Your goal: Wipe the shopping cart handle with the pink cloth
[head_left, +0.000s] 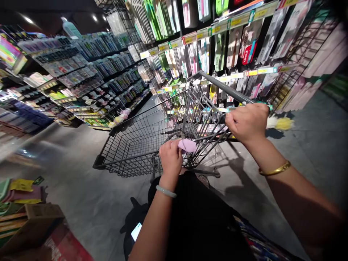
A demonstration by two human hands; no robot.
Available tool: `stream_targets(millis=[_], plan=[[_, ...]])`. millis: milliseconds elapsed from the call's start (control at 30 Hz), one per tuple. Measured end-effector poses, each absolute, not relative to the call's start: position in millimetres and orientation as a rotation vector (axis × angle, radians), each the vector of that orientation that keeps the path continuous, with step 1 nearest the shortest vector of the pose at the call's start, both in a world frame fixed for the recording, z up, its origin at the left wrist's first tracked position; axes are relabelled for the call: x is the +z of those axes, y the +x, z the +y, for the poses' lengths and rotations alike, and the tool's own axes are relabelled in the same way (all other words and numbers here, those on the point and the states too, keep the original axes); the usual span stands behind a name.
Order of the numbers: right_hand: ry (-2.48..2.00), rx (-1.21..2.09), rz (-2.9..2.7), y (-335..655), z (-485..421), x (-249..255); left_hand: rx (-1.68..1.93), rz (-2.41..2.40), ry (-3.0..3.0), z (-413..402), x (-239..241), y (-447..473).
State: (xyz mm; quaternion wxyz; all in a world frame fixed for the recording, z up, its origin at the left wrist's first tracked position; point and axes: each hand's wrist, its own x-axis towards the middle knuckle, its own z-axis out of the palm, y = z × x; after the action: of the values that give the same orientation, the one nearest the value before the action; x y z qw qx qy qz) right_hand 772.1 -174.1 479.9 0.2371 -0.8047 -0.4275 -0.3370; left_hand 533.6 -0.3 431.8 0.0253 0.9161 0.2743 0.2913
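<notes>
Black garment (201, 217) at bottom centre; above it, left hand (170, 158) fingers pinch a pink pad (187, 145) at the rear of the wire cart (136, 145); right hand (248, 122) fingers wrap its handle (223, 86).

Dim aisle under small ceiling spotlights (28, 20), strong fisheye bending and motion blur toward the edges.

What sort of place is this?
Probably a shop aisle: wire shopping cart, right hand on its handle, left hand holding a pink thing; shelves of packaged goods both sides; yellow price tags.
</notes>
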Motion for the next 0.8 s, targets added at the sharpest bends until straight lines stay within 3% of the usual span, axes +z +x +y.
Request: stream_targets(millis=[267, 600, 800], plan=[[-2.172, -0.954, -1.061, 775.1, -169.1, 475.3, 0.825, 0.600, 2.937, -55.6, 433.8, 599.4], [-2.216, -0.952, -1.154, 772.3, -171.5, 477.7, 0.834, 0.748, 2.902, -19.1, 437.1, 558.0], [-2.232, -0.847, -1.072, 771.7, -166.7, 477.7, 0.758, 0.487, 2.929, -56.2, 442.1, 611.7]])
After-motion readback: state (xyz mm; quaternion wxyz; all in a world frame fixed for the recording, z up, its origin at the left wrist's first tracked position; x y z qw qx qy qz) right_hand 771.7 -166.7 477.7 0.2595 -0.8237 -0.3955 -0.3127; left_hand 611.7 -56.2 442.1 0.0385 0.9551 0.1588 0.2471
